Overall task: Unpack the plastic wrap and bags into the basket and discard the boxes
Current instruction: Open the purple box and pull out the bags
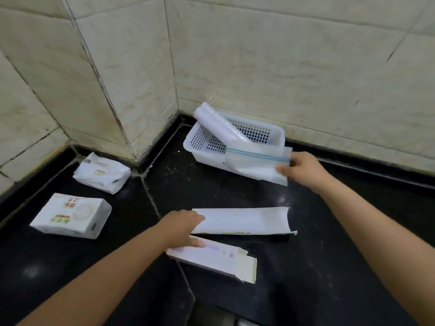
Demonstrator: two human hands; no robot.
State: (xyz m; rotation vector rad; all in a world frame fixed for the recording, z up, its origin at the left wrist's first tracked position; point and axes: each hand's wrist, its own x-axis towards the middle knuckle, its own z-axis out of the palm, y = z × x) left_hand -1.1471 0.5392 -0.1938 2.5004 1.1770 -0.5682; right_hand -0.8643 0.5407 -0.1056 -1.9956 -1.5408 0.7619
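A white perforated basket (pixel 204 150) stands in the far corner of the black counter. A roll of plastic wrap (pixel 219 124) leans in it, its top end over the back left rim. My right hand (pixel 299 168) grips a stack of clear zip bags (pixel 254 164) with a blue seal strip, draped over the basket's front rim. My left hand (pixel 182 228) holds the left end of a long empty white box (pixel 242 221) lying on the counter. A second opened box (pixel 211 258) with a torn flap lies just in front of it.
Two white soft packs sit at the left: one (pixel 102 172) near the wall corner, one (pixel 71 216) closer to me. Tiled walls close the counter (pixel 329 243) at the back and left. The counter's front edge drops off near the bottom centre.
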